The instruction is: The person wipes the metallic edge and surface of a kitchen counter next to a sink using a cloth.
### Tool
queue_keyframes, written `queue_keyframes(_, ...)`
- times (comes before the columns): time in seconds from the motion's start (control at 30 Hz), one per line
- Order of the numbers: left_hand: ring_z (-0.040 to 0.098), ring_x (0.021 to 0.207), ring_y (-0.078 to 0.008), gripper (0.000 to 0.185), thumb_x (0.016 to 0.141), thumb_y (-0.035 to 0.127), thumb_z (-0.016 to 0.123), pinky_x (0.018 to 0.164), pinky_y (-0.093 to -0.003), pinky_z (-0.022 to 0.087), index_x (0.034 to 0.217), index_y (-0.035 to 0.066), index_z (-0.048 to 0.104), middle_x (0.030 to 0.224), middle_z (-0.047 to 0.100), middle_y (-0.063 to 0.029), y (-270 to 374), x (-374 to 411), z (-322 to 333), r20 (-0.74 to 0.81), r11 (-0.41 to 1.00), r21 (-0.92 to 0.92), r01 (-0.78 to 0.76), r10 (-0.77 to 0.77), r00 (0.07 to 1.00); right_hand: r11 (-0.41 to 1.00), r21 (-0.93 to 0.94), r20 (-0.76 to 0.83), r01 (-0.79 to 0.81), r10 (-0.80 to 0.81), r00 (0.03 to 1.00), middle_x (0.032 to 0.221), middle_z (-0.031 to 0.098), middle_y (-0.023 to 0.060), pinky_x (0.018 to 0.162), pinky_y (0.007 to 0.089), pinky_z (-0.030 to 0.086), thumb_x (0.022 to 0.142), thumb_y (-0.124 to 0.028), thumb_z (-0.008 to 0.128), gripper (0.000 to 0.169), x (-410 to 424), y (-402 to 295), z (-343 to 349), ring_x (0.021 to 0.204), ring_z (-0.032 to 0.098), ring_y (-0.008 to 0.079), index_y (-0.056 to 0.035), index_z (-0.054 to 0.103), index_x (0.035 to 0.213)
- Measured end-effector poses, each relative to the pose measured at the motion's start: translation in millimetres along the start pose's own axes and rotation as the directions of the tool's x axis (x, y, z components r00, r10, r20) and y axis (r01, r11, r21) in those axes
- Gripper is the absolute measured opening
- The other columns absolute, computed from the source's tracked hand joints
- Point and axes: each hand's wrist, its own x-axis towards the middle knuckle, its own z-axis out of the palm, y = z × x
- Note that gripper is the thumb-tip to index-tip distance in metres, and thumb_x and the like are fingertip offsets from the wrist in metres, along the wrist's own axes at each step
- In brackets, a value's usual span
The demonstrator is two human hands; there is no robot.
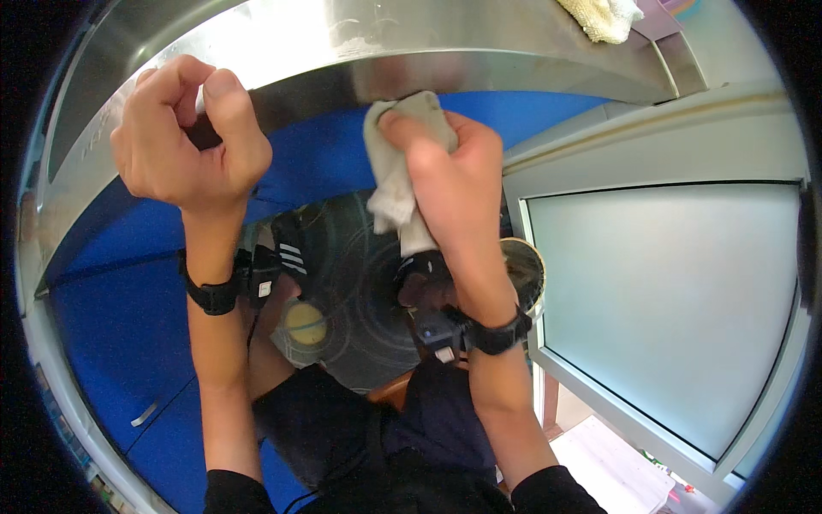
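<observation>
My right hand (456, 160) grips a folded pale cloth (385, 154) and holds it against the front edge of a stainless steel counter (533, 70). The cloth's lower end hangs loose over the blue cabinet front (321, 151). My left hand (192, 132) is raised over the counter's edge at the left, fingers curled and thumb near the index finger; no object shows in it. Whether it touches the steel, I cannot tell. Both wrists wear black straps with small devices.
A yellowish cloth (600, 19) lies on the counter at the top right. A frosted glass door (668, 302) stands at the right, with a round container (523, 273) beside it. Below are a dark patterned mat (359, 289) and a cabinet handle (144, 415) at the lower left.
</observation>
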Motion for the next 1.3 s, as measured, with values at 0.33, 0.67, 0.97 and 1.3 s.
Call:
queue_keyframes(0.33, 0.040, 0.046, -0.0079, 0.011, 0.080, 0.012, 0.070, 0.047, -0.0229, 0.030, 0.077, 0.005, 0.061, 0.059, 0.054, 0.0027, 1, 5, 0, -0.006, 0.998, -0.049, -0.026, 0.025, 1.000, 0.959, 0.034, -0.130, 0.283, -0.276, 0.952, 0.061, 0.064, 0.0105, 0.052, 0.0300, 0.044, 0.086, -0.020, 0.070, 0.026, -4, 5, 17, 0.055, 0.055, 0.0102, 0.0038, 0.066, 0.075)
queue_keyframes(0.67, 0.041, 0.046, -0.0085, 0.012, 0.080, 0.013, 0.070, 0.047, -0.0230, 0.031, 0.077, 0.005, 0.062, 0.059, 0.054, 0.0022, 3, 8, -1, 0.014, 0.998, -0.033, -0.058, 0.058, 0.998, 0.921, 0.296, -0.227, 0.252, -0.188, 0.956, 0.076, 0.063, -0.0001, 0.053, 0.0215, 0.041, 0.088, -0.037, 0.074, 0.035, 13, 24, -11, 0.063, 0.053, 0.0048, -0.0033, 0.067, 0.087)
queue_keyframes(0.97, 0.042, 0.047, -0.0085, 0.011, 0.081, 0.015, 0.070, 0.047, -0.0224, 0.031, 0.077, 0.007, 0.064, 0.057, 0.052, 0.0037, 3, 7, -1, 0.022, 0.995, 0.091, -0.047, 0.045, 0.999, 0.895, 0.442, -0.026, 0.061, -0.055, 0.998, 0.074, 0.066, 0.0034, 0.054, 0.0222, 0.045, 0.087, -0.020, 0.074, 0.021, 16, 14, -13, 0.063, 0.057, 0.0072, 0.0010, 0.070, 0.088)
queue_keyframes(1.3, 0.040, 0.045, -0.0072, 0.008, 0.081, 0.011, 0.069, 0.045, -0.0218, 0.029, 0.077, 0.006, 0.064, 0.056, 0.052, 0.0029, 1, 8, -3, 0.056, 0.997, 0.043, -0.061, 0.059, 0.997, 0.799, 0.597, 0.019, 0.073, -0.105, 0.994, 0.078, 0.065, -0.0003, 0.055, 0.0211, 0.045, 0.089, -0.027, 0.073, 0.025, 21, 25, -16, 0.064, 0.056, 0.0048, -0.0031, 0.068, 0.096)
